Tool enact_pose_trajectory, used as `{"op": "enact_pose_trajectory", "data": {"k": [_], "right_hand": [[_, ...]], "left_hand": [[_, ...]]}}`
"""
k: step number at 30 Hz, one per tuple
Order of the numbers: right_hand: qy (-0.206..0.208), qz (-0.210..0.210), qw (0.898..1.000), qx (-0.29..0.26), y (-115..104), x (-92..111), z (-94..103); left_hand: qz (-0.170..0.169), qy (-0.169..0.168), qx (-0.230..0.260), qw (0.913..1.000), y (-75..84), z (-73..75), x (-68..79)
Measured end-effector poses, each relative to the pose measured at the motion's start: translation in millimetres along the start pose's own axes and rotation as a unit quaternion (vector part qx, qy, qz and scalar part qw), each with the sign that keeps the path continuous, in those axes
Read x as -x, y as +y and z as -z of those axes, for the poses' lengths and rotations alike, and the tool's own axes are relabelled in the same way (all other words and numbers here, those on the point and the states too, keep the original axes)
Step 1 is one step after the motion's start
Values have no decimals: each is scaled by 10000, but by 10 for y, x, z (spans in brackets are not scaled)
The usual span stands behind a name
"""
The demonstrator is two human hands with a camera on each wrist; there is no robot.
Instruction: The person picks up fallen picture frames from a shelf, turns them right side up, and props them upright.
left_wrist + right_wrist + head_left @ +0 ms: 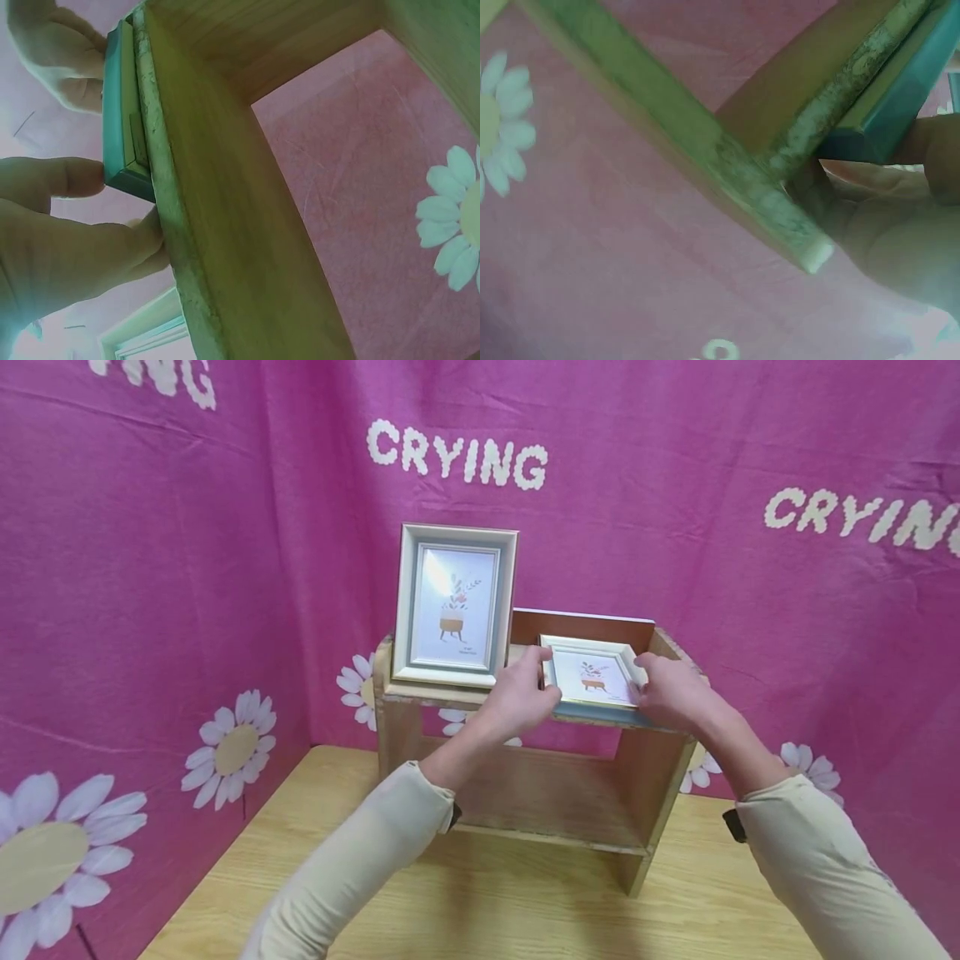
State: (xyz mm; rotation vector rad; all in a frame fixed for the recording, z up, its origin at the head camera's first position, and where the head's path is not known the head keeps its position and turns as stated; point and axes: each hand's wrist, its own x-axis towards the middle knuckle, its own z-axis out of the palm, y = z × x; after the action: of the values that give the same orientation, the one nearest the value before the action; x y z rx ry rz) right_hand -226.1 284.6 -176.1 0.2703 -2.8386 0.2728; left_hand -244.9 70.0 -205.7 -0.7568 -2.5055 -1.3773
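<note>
A picture frame point(594, 681) with a pale border and a potted-plant print lies face up on top of a small wooden shelf point(525, 777). My left hand point(521, 689) holds its left edge, thumb and fingers bent about the side. At the opposite edge my right hand point(671, 689) grips it likewise. In the left wrist view, the frame's edge point(124, 105) sits against the shelf's top board, with fingertips point(86, 176) touching it. The right wrist view shows the frame's corner point(862, 139) by the right hand's fingers; part of that hand is cut off.
A second, larger picture frame point(455, 606) stands upright on the shelf top's left half. The shelf rests on a light wood table point(360, 893). Pink cloth point(637, 460) with daisies and lettering hangs close behind and at the left.
</note>
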Motion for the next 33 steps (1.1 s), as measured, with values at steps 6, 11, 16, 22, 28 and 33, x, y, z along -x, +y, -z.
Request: {"op": "enact_pose_trajectory", "data": {"k": [6, 11, 16, 22, 28, 33], "right_hand": [[440, -8, 9948, -920, 76, 65, -64], [698, -48, 9851, -1570, 108, 120, -101], [882, -146, 9726, -2145, 115, 184, -158], [1052, -244, 9620, -2507, 131, 248, -223], [1545, -130, 9563, -2480, 141, 286, -284], [2070, -80, 9526, -2230, 132, 309, -330]], "left_hand": [[295, -60, 355, 9989, 11, 1, -9], [284, -2, 644, 9975, 16, 9, -25], [217, -5, 961, 9951, -22, -4, -12], [133, -11, 1287, 9916, -61, -22, 43], [103, 75, 1361, 9906, -81, -38, 79], [-35, 253, 1502, 9883, -110, -71, 101]]}}
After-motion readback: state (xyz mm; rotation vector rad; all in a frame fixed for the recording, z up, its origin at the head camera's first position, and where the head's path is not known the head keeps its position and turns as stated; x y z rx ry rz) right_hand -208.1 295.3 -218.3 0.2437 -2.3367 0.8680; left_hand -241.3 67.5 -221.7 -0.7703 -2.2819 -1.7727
